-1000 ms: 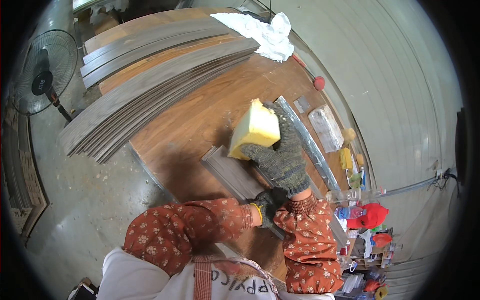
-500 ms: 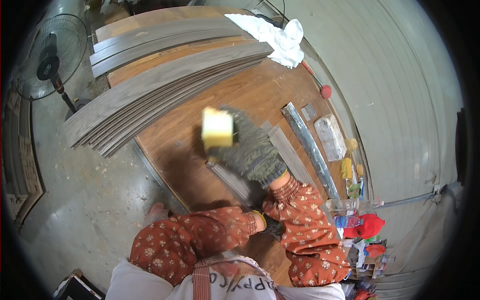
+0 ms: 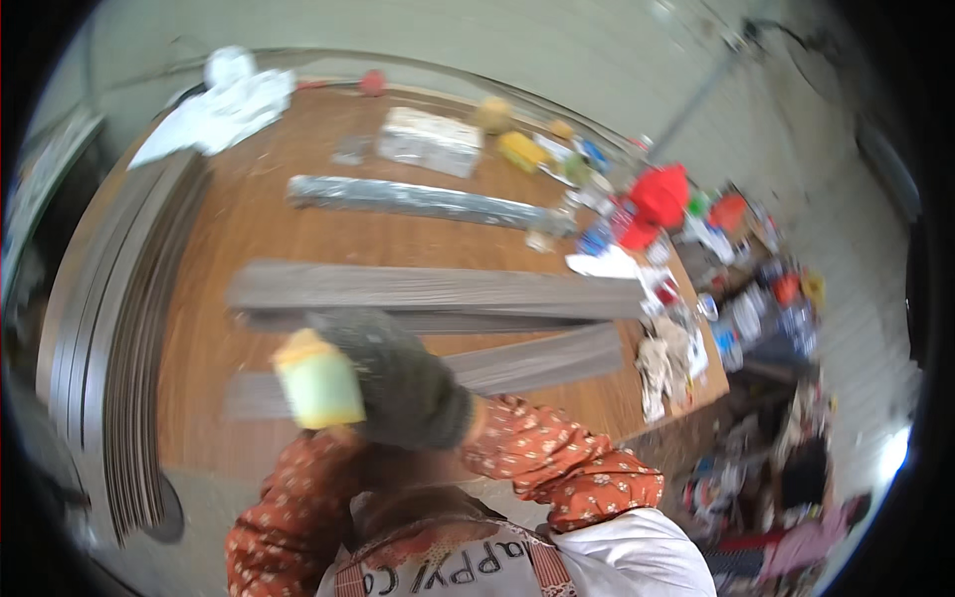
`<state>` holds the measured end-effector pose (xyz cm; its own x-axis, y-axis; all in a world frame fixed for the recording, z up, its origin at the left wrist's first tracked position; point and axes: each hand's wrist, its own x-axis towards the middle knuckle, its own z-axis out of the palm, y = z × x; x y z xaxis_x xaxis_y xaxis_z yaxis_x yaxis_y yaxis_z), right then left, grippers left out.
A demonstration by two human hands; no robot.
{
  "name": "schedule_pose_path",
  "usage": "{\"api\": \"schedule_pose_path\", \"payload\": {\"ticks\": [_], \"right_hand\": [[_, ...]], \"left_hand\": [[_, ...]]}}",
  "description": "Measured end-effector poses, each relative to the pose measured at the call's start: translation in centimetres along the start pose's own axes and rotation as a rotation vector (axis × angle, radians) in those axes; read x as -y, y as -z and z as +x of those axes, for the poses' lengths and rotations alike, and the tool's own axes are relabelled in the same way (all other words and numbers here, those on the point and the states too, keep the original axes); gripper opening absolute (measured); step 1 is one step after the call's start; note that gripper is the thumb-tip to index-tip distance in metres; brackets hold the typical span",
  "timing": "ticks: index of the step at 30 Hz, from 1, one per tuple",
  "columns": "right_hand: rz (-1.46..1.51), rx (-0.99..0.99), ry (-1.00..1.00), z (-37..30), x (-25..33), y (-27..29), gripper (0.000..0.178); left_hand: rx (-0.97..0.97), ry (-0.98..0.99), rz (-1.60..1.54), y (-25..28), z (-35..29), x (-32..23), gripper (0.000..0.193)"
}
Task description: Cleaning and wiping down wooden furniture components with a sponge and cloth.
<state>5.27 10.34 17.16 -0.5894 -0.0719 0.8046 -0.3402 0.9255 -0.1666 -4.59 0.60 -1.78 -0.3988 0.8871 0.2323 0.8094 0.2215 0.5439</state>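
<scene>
My right hand (image 3: 403, 378), in a dark grey-green knit glove, is closed on a pale yellow and whitish sponge block (image 3: 320, 383). It is blurred by motion above the near part of the table. Beneath and beyond it lie grey wood-grain planks (image 3: 517, 292), and another plank (image 3: 547, 360) lies at a slant closer to me. My left forearm (image 3: 284, 493), in a rust-red flowered sleeve, reaches up to behind the sponge block. The right hand and the block hide my left hand, so its fingers do not show.
On the brown table (image 3: 219, 224), a stack of grey planks (image 3: 139, 338) stands at the left. Toward the back lie a white cloth (image 3: 224, 109), a whitish block (image 3: 430, 139), a long metal bar (image 3: 418, 201) and a yellow sponge (image 3: 522, 151). Bottles and a red bag (image 3: 657, 199) crowd the right.
My view has swung to the right, so the plank stack now stands at the left and the table's right end shows. The right hand still holds the sponge block, now closer to my body.
</scene>
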Motion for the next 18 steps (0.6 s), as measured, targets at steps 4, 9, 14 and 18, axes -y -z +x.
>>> {"api": "schedule_pose_path", "payload": {"ticks": [4,9,14,18], "right_hand": [[-0.052,-0.1,-0.664,-10.5,-4.0,11.4,0.055],[-0.142,-0.831,-1.107,-23.4,-7.7,25.2,0.066],[-0.092,-0.917,-1.168,-29.5,-12.5,29.8,0.056],[-0.149,-0.617,-1.293,-29.7,-14.9,29.5,0.056]], "left_hand": [[0.025,-0.246,0.184,2.8,4.4,-8.1,0.056],[-0.048,-0.428,0.357,1.2,5.6,-11.0,0.061],[-0.028,-0.428,0.308,0.9,5.7,-13.0,0.061],[-0.012,-0.418,0.409,1.0,5.7,-13.3,0.067]]}}
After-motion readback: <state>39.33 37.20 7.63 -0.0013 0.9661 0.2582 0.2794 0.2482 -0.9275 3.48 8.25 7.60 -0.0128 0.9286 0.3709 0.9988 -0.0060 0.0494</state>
